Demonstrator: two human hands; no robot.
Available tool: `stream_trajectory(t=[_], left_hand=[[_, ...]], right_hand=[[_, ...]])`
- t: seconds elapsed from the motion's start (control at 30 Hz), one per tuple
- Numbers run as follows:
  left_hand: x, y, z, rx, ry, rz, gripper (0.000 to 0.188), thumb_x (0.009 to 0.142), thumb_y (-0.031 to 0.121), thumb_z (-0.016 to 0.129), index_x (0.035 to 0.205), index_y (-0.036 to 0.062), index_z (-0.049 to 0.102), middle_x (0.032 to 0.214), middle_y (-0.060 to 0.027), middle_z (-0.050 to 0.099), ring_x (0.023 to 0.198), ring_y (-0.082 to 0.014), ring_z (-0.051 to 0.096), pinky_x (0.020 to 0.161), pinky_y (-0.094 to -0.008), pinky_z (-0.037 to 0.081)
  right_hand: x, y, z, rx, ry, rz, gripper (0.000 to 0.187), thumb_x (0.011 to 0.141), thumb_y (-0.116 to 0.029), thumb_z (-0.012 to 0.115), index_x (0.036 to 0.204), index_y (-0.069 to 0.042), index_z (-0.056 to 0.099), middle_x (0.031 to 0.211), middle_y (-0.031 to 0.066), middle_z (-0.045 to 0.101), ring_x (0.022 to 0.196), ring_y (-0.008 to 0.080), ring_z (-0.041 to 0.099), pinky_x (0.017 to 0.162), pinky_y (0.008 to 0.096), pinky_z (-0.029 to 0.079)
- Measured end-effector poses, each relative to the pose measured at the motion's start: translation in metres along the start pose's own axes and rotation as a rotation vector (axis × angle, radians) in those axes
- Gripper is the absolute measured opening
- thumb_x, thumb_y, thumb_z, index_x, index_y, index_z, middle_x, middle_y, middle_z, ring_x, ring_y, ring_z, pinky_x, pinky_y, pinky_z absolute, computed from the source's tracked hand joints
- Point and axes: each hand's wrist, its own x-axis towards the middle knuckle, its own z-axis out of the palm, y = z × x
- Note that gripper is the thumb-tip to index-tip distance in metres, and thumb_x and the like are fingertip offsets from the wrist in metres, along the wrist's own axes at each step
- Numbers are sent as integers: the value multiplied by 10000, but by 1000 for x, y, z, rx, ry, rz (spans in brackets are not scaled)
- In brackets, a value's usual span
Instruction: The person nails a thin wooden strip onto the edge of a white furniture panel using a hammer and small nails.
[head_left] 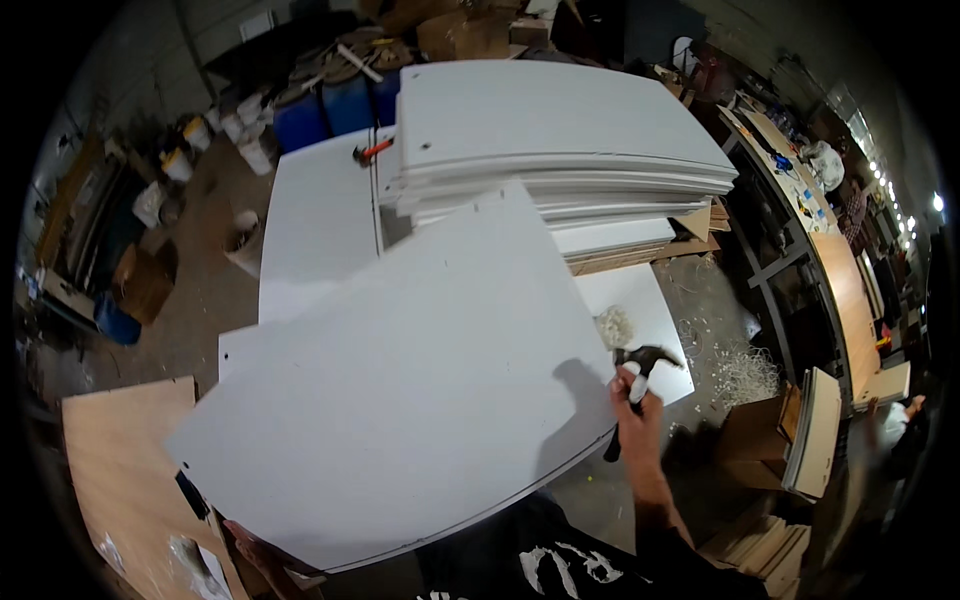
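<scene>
A large white panel lies at an angle across the middle, on top of other white panels. My left hand grips its near left edge; part of the fingers is hidden by the panel. At the panel's right edge, my right hand is closed around the handle of a claw hammer, with something white at the fingers. The hammer's dark head points up and right, and its shadow and my hand's fall on the panel. Beside the hammer sits a small heap of whitish pieces.
A tall stack of white panels stands beyond. A second hammer with an orange handle lies left of it. Blue barrels are behind. A long workbench runs along the right; cartons and boards stand nearer.
</scene>
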Motion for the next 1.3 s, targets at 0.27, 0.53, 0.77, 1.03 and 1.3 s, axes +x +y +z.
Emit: stream_trajectory(t=[0.27,0.53,0.77,1.03,1.3], left_hand=[[29,252,89,-340,-320,64,639,879,615,571,1121,23,583,821,-94,507,714,-212,507,610,-348,421],[75,410,180,-107,-620,-52,639,852,631,601,1135,59,578,939,-124,564,759,-198,542,626,-309,452],[4,443,211,-696,-866,-305,389,851,379,739,754,141,448,592,45,339,452,-53,258,404,-216,194],[3,459,281,-238,-157,263,679,914,638,478,572,55,542,552,-87,485,507,-193,465,494,-372,376],[42,481,315,354,-54,560,940,879,771,263,803,-48,718,785,-285,669,803,-437,656,734,-507,501]], right_hand=[[180,-87,-120,-223,28,53,331,891,-184,653,1159,10,654,701,-57,483,657,52,398,551,260,314],[360,-52,-196,26,-121,92,319,840,-195,695,1117,-36,687,885,26,639,838,138,549,756,289,437],[367,-4,-208,205,61,-208,248,897,-71,629,1130,3,668,999,42,664,899,121,576,810,266,447],[419,28,-170,-185,420,-676,263,953,-120,562,1181,1,615,1141,154,628,1054,296,589,932,371,434],[472,43,-160,-483,499,-551,540,967,-335,572,1389,-19,456,1347,223,526,1232,358,512,1001,393,414]])
